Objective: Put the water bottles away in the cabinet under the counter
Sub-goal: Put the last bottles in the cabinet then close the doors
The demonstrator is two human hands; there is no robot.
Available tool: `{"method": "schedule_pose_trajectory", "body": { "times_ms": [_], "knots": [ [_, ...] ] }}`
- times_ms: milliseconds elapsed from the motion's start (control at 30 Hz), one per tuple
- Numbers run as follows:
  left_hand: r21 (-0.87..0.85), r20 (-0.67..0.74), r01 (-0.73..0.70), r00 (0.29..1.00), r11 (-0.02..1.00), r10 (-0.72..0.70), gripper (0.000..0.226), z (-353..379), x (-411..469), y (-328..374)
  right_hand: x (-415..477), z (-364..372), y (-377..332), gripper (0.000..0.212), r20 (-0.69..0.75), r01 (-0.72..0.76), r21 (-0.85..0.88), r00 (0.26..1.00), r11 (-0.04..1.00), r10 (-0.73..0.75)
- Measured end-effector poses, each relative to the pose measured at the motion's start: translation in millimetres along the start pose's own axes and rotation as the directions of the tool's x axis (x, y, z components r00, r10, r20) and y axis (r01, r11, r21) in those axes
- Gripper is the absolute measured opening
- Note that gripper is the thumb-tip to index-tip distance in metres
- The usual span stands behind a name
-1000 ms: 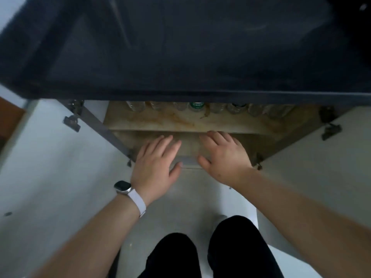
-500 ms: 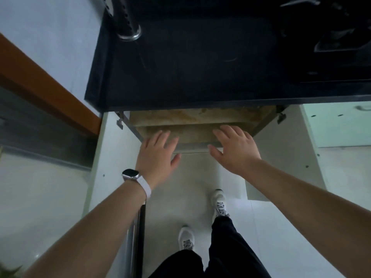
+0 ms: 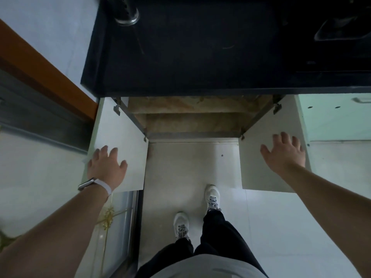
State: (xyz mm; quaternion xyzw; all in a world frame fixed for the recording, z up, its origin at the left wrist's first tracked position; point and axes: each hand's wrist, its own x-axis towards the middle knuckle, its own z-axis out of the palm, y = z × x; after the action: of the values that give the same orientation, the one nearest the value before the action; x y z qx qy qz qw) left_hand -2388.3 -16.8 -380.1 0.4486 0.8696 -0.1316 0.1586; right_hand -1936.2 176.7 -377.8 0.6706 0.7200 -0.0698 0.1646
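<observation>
The left hand (image 3: 107, 166), a watch (image 3: 88, 183) on its wrist, lies spread and empty against the outer edge of the swung-out left cabinet door (image 3: 120, 149). Between the doors the cabinet (image 3: 192, 119) stands open under the dark bench (image 3: 190, 57); no water bottles can be made out on its stained shelf. The right hand (image 3: 285, 153), fingers splayed and empty, rests over the right door (image 3: 259, 169).

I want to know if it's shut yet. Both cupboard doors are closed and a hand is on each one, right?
Not quite. The head view shows both doors wide open: the left hand is on the left door and the right hand on the right door.
</observation>
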Motion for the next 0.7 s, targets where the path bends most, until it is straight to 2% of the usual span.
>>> {"method": "schedule_pose_trajectory", "body": {
  "times_ms": [233, 533, 700],
  "knots": [
    [-0.045, 0.087, 0.171, 0.982, 0.984, -0.167, 0.062, 22.1, -1.2, -18.5, 12.6, 19.6, 40.5, 0.065, 0.068, -0.124, 0.057, 0.990, 0.991, 0.120],
    [-0.023, 0.094, 0.207, 0.974, 0.978, -0.204, 0.058, 33.0, -2.9, -26.6, 13.2, 30.0, 42.6, 0.059, 0.059, -0.119, 0.069, 0.992, 0.990, 0.115],
    [-0.059, 0.086, 0.226, 0.971, 0.972, -0.221, 0.055, 28.9, -4.4, -21.0, 4.6, 25.5, 18.0, 0.054, 0.028, -0.054, 0.114, 0.998, 0.992, 0.051]
  ]
}}
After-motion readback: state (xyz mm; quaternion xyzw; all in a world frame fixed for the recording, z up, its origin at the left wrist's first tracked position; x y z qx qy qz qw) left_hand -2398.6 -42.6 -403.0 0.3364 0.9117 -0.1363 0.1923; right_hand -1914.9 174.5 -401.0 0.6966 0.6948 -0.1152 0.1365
